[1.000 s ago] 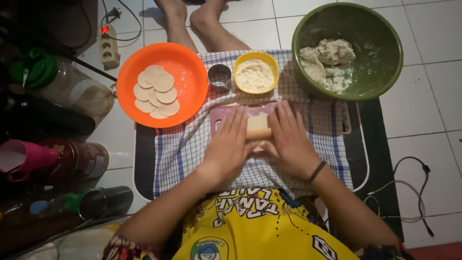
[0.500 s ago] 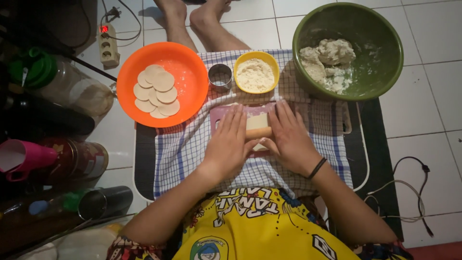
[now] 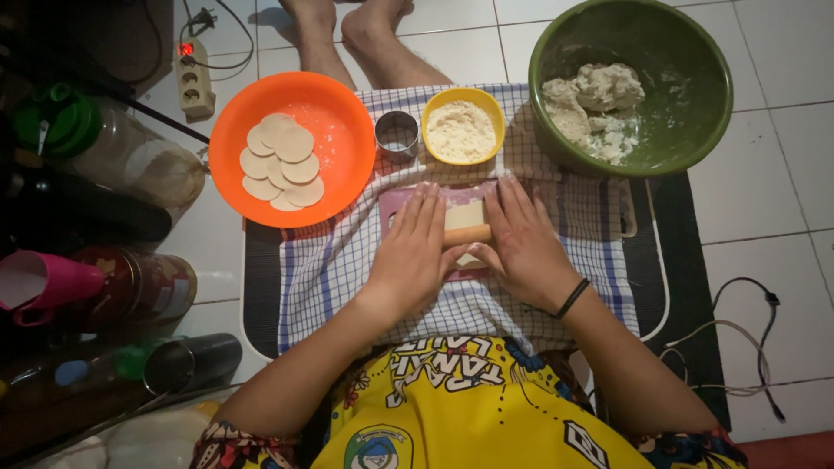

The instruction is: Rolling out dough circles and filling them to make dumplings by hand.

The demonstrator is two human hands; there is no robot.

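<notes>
My left hand [image 3: 413,249] and my right hand [image 3: 521,243] lie flat, palms down, on a wooden rolling pin [image 3: 467,234]; only its middle shows between them. The pin rests across a pale sheet of dough [image 3: 463,214] on a small pink board [image 3: 390,204]. All this sits on a blue-and-white checked cloth [image 3: 321,260] over a black tray. A black band circles my right wrist.
An orange bowl [image 3: 334,113] holds several flat dough rounds [image 3: 280,161]. Behind the board stand a metal ring cutter [image 3: 397,135] and a yellow bowl of flour [image 3: 463,128]. A green bowl [image 3: 686,61] holds dough lumps. Jars, bottles and a power strip [image 3: 195,78] crowd the left floor.
Both hands have slid the rolling pin a little toward me over the dough, so more of the dough sheet shows beyond the pin.
</notes>
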